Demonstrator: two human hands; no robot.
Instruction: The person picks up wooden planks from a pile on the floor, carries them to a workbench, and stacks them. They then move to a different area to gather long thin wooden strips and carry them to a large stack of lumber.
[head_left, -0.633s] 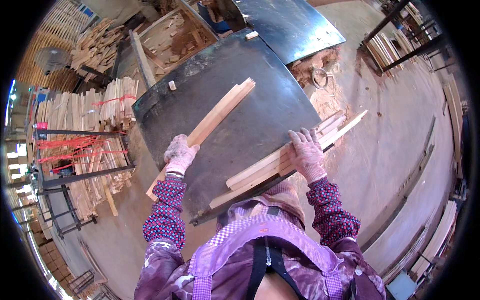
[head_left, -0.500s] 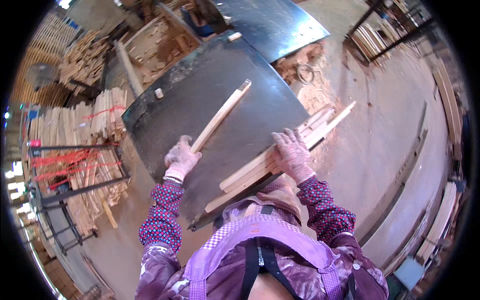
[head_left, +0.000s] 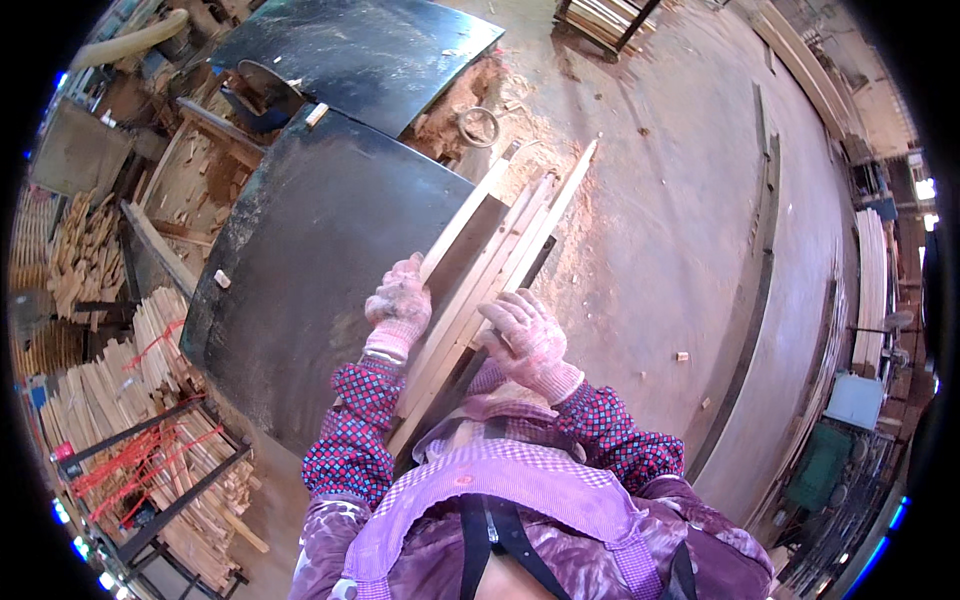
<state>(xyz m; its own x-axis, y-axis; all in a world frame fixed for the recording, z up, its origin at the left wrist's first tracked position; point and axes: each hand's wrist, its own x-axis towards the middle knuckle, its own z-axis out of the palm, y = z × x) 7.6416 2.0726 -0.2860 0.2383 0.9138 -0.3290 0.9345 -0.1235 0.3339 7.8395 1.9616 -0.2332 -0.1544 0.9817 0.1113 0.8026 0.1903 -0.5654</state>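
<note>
My left hand (head_left: 398, 305), in a pale dusty work glove, is closed around the near end of a narrow wooden strip (head_left: 465, 218). The strip slants up and away to the right, just left of a small row of similar wooden strips (head_left: 500, 248). That row lies along the right edge of a dark flat tabletop (head_left: 300, 260). My right hand (head_left: 525, 340), gloved too, has its fingers stretched out at the right side of the row, with the fingertips at the outer strip. Between the held strip and the row, a band of the table's surface shows.
A second dark metal table (head_left: 360, 55) stands beyond, with sawdust and a ring-shaped handle (head_left: 478, 127) at its side. Stacked strips with red ties sit on a black rack (head_left: 170, 490) at left. A small wood block (head_left: 222, 279) lies on the tabletop.
My left hand has carried its strip rightward, from over the table's middle to beside the row. My right hand has slid back off the row's top to its outer side. The view has turned.
</note>
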